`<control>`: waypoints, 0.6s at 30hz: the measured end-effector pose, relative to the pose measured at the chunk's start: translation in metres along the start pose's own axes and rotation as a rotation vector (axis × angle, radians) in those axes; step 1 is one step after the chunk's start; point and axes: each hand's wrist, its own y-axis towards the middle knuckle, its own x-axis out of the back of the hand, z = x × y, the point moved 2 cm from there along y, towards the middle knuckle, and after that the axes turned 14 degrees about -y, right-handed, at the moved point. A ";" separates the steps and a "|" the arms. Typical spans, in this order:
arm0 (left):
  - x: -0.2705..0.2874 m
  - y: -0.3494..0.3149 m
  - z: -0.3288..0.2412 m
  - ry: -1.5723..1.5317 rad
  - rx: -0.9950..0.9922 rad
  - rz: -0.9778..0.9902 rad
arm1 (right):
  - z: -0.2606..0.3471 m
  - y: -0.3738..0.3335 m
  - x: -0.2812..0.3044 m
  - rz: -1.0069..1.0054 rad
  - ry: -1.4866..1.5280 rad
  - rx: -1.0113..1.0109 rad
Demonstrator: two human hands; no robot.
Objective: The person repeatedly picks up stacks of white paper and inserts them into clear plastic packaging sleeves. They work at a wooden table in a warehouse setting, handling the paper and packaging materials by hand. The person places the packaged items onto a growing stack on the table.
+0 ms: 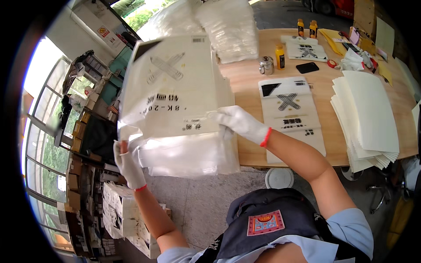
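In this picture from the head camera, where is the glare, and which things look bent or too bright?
In the head view, glare whitens the clear lower part of the plastic packaging between the hands; also in the head view, daylight washes out parts of the windows at left, and their frames curve toward the black rim.

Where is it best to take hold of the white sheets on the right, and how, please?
Probably the white sheets are best gripped at their near end, coming from your side of the table: that end seems to jut slightly past the edge, leaving room for fingers below and thumbs on top. The layers are fanned there, so pinch the full thickness.
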 end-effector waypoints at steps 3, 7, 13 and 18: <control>0.059 0.009 0.077 0.321 0.093 0.135 | 0.025 0.006 -0.009 0.005 -0.156 -0.138; 0.056 -0.044 0.122 0.026 0.196 -0.139 | 0.021 -0.009 0.001 0.031 -0.185 -0.184; 0.080 -0.233 0.302 -0.117 0.731 0.057 | -0.054 -0.108 -0.013 0.129 0.170 -0.281; -0.114 -0.321 0.257 0.285 0.448 1.159 | -0.144 -0.234 -0.013 0.033 0.241 -0.660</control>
